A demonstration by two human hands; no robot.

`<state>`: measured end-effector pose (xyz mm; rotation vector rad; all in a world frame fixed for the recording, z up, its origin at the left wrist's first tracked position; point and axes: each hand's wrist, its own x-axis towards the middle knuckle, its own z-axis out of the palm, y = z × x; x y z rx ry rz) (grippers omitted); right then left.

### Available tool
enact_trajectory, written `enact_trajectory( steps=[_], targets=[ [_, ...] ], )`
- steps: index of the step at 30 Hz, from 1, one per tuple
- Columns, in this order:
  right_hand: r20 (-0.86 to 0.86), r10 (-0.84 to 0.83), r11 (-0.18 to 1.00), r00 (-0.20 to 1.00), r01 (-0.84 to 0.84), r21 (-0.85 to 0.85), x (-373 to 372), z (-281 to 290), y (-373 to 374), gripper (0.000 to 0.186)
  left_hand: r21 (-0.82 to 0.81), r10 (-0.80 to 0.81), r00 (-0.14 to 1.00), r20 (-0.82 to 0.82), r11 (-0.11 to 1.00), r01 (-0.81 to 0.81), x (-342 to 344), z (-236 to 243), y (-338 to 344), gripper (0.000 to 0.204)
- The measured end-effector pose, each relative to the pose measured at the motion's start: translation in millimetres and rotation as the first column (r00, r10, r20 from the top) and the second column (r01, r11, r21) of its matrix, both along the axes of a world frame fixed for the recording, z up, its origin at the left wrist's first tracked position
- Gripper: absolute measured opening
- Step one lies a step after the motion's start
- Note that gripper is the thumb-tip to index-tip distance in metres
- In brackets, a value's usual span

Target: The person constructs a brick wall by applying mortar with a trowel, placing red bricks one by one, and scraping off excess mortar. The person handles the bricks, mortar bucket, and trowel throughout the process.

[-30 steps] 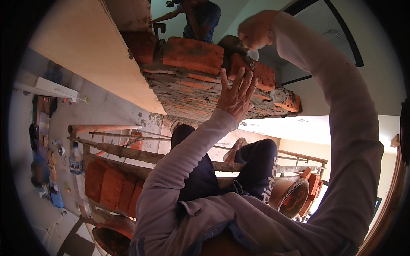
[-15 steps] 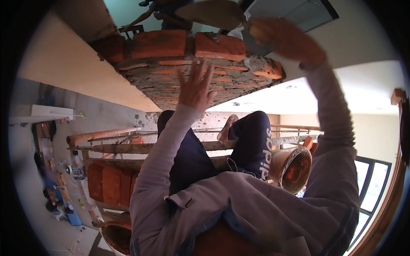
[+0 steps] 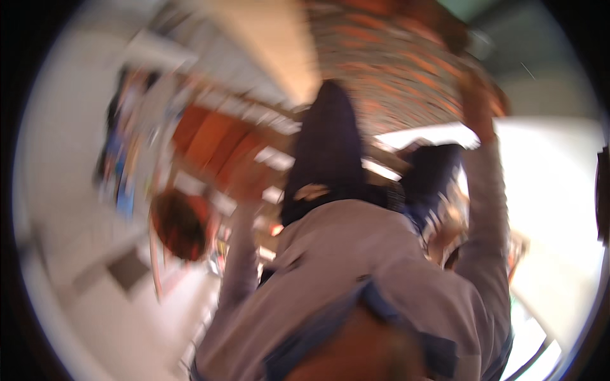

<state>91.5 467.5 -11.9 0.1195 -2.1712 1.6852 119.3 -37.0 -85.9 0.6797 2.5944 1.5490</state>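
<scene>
Motion smears the whole view. My left hand [image 3: 249, 181] is down beside loose red bricks [image 3: 203, 140] stacked on the scaffold; its fingers and any contact are too blurred to tell. My right hand [image 3: 476, 105] is raised in front of the brick wall [image 3: 381, 70], seemingly closed on the handle of a trowel, whose dark blurred blade [image 3: 454, 35] shows above it against the wall's top. The wall has rows of orange brick with rough grey mortar.
A round bucket [image 3: 178, 225] stands below the brick stack on the left. Scaffold rails [image 3: 241, 98] run behind my dark-trousered legs. A pale panel [image 3: 267, 44] adjoins the wall. Assorted blurred items [image 3: 124, 146] lie along the far left.
The view has swung, shifting the wall to the upper right. My left hand has left the wall and dropped toward the stacked bricks. My right hand remains raised.
</scene>
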Motion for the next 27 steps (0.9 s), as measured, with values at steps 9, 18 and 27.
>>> enact_trajectory(
  steps=[9,18,27],
  targets=[
    [0.371,-0.576,0.425,0.728,-0.120,0.897,330,258,28,0.034,0.345,-0.607,0.665,0.435,0.795,0.500,42,74,244,0.038],
    [0.405,-0.859,0.171,0.312,-0.572,0.802,376,70,1,0.019,0.022,-0.682,0.320,0.658,0.443,0.896,107,-15,432,0.083],
    [0.624,-0.615,0.398,0.482,-0.493,0.774,373,86,2,0.020,0.278,-0.796,0.541,0.272,0.603,0.748,68,37,498,0.041]
  ],
)
